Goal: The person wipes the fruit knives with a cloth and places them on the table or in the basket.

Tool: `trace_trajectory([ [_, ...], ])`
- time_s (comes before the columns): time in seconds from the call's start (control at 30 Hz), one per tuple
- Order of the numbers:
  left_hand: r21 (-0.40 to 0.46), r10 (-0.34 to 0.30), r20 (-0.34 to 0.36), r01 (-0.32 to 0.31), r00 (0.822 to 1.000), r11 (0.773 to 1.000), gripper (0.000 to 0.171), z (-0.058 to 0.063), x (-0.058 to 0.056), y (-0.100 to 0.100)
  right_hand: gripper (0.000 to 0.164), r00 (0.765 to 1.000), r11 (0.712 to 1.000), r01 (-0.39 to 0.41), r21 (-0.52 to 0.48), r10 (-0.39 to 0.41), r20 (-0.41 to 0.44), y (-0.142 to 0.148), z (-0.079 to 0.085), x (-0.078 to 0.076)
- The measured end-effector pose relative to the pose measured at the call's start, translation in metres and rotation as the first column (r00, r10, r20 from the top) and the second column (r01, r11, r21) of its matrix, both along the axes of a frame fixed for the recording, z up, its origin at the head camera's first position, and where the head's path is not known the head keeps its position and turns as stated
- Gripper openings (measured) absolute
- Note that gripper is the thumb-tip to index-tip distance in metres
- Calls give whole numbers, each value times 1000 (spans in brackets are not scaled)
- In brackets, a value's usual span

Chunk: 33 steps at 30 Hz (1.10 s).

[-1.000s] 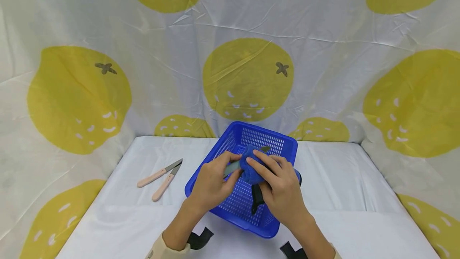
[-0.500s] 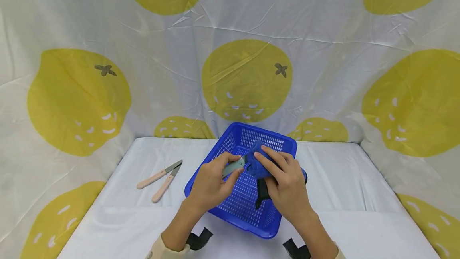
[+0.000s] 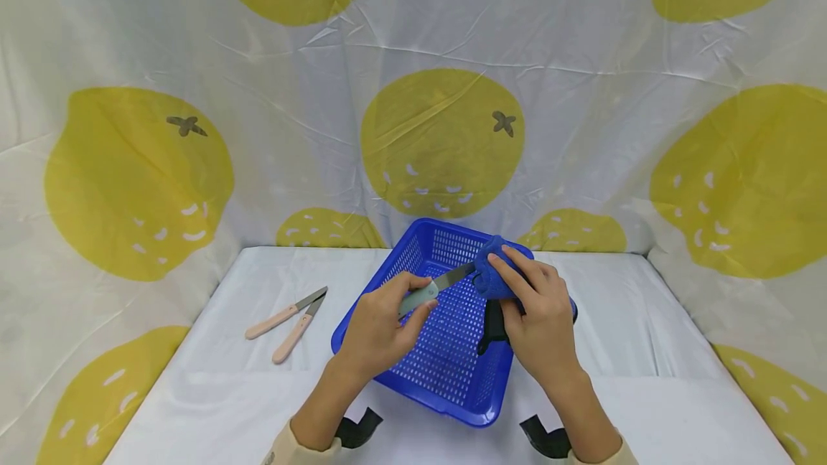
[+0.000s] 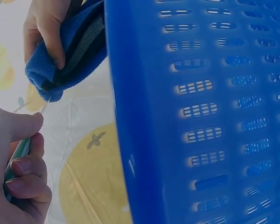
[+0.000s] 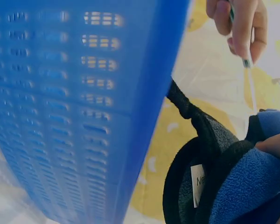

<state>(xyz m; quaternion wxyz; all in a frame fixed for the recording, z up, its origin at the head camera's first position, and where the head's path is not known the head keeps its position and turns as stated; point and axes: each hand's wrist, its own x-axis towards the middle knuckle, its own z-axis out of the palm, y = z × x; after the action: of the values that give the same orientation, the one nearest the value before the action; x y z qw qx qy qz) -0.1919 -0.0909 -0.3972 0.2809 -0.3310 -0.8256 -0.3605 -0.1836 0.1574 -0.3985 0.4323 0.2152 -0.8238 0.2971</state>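
Observation:
My left hand (image 3: 384,318) grips a knife (image 3: 420,297) by its pale green handle, the blade slanting up and to the right over the basket. The fingers and thumb wrap the handle in the left wrist view. A blue cloth (image 3: 492,275) with dark edging is bunched in my right hand (image 3: 536,314), its edge right at the knife's tip. Folds of the cloth (image 5: 247,182) and a white label (image 5: 197,184) show in the right wrist view. Below both hands stands a blue perforated basket (image 3: 426,361).
Left of the basket, two knives with pink handles (image 3: 271,323) lie on the white-covered table (image 3: 213,393), their blade tips crossing. A lemon-patterned curtain (image 3: 581,149) hangs behind and at both sides. Black wrist straps (image 3: 359,428) show at the bottom.
My right hand has slid the cloth up and to the right along the blade, uncovering most of it. The left hand keeps its grip on the handle, nearly still.

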Motion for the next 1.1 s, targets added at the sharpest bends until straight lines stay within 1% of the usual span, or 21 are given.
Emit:
trace_trajectory([
  [0.13,17,2,21,-2,1000,1000,27,0,0,-1,56,1000,1000,7,-31,-6,11,4,2,0],
  [0.33,37,5,34,-6,999,999,28,-1,0,-1,59,1000,999,-23,-45,22,-23,-2,3,3],
  [0.5,28,27,67,-29,997,999,28,0,1,-1,59,996,997,-72,-3,72,-48,-13,2,8],
  [0.63,11,35,83,-36,996,999,27,1,1,-1,57,992,992,-114,48,117,-48,-23,0,13],
  [0.7,7,31,79,-32,996,999,27,1,1,0,57,990,988,-131,78,134,-37,-27,-2,16],
  [0.87,-5,15,39,-15,999,1000,31,0,0,1,56,987,977,-158,145,158,8,-35,-6,19],
  [0.97,-21,10,12,-9,1000,1000,33,0,1,1,54,988,976,-153,157,152,20,-38,-7,21],
  [1.1,-38,-6,-11,6,1000,999,32,1,1,1,53,991,981,-134,142,132,22,-39,-6,21],
])
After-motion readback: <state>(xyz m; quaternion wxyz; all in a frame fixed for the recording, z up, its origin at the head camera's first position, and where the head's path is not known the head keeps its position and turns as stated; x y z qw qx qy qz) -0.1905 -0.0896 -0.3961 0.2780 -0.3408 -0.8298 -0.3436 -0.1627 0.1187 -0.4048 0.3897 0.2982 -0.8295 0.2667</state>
